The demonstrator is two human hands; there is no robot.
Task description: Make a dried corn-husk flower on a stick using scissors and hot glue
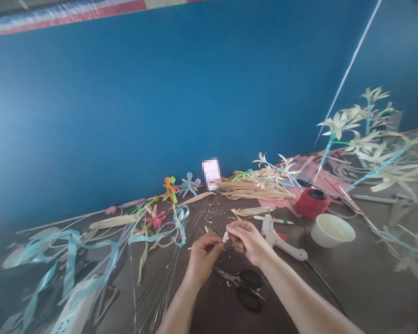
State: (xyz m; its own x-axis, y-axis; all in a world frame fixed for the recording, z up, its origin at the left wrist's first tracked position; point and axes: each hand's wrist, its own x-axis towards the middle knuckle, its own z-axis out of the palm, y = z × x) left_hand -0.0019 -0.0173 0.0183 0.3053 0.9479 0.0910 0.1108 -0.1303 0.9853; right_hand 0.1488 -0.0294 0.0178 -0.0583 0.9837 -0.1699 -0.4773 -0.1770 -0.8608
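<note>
My left hand (206,257) is closed in a pinch at the middle of the table. Between its fingertips and those of my right hand (247,240) is a small cream piece (225,236), which looks like folded dried husk. My right hand is closed too, its fingertips pinching the piece's upper right side. A thin pale end sticks out left of my left hand. Just below the hands lie black-handled scissors (245,285), blades pointing left. Beside my right wrist rests a white hot glue gun (276,239). Small pale scraps are scattered around the hands.
A white tub (333,230) and a red tape roll (313,202) stand right. Pale husk flowers (337,124) on blue stems spread at far right. Dried husks (254,190) lie behind. Left are blue ribbon (70,260), wires (160,283) and a power strip (75,306).
</note>
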